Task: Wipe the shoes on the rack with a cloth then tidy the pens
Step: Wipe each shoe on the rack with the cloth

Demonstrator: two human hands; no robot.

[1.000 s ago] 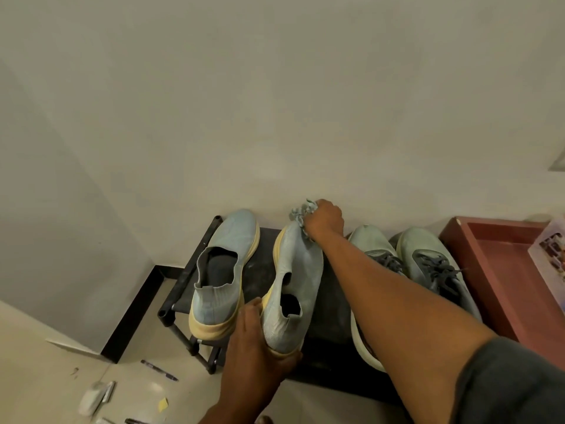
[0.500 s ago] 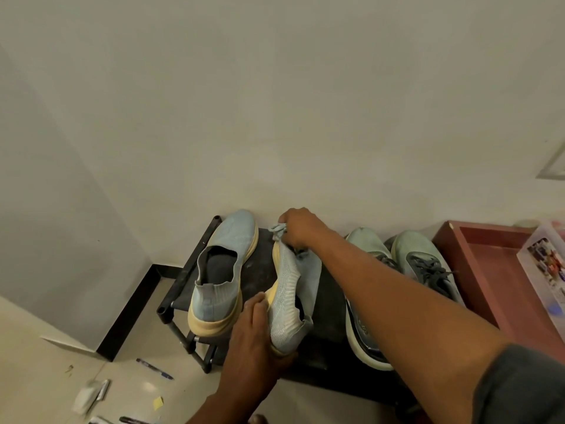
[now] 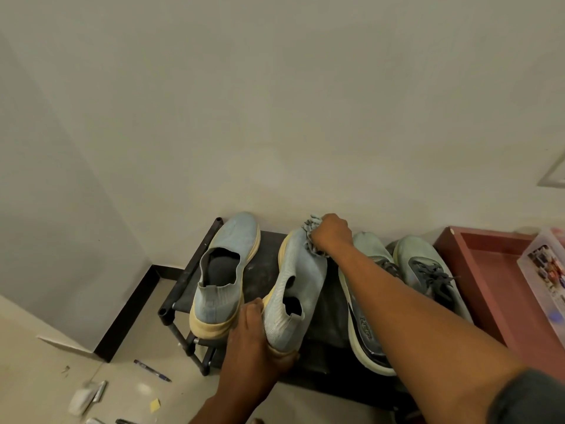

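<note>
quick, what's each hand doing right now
Left hand: grips the heel of the blue shoe.
Right hand: holds the cloth at the shoe's toe.

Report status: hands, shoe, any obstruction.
Left hand grips heel of blue knit slip-on shoe. Right hand presses crumpled grey cloth on toe. Blue pen on floor. Nothing obstructing.
</note>
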